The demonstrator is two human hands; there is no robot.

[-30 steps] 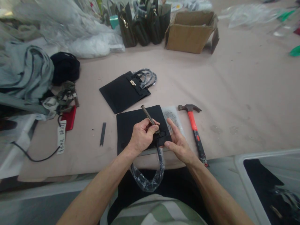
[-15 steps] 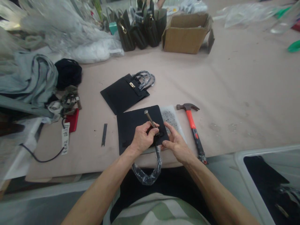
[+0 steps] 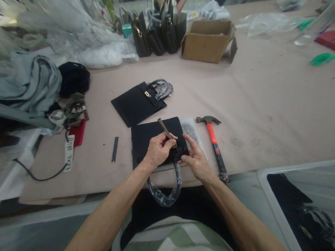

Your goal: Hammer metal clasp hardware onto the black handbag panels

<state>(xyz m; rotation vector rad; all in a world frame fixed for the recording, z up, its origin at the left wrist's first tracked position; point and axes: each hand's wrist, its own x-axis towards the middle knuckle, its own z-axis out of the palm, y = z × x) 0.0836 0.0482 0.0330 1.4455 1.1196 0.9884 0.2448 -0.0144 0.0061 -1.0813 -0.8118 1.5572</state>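
A black bag panel (image 3: 150,139) lies in front of me, its plastic-wrapped handle (image 3: 165,199) looping over the table's near edge. My left hand (image 3: 160,149) pinches a metal punch rod (image 3: 164,127), tilted, with its lower end over the panel near the handle's base. With thumb and fingers, my right hand (image 3: 195,158) grips the panel's right edge. Under that side shows a pale speckled slab (image 3: 190,129). A claw hammer (image 3: 213,139) with a red and black handle rests to the right. Beyond the panel lies another black bag panel (image 3: 136,104) with a gold clasp and wrapped handles.
A thin dark strip (image 3: 114,149) lies left of the panel. Further left are a red item (image 3: 78,132) and grey cloth (image 3: 34,83). Dark handbags (image 3: 157,35) and a cardboard box (image 3: 206,43) stand at the back. A white bin (image 3: 264,181) is at the near right.
The punch rod in my left hand has shifted slightly left and up and is tilted more. My right hand keeps its hold on the panel edge. The view has turned a little.
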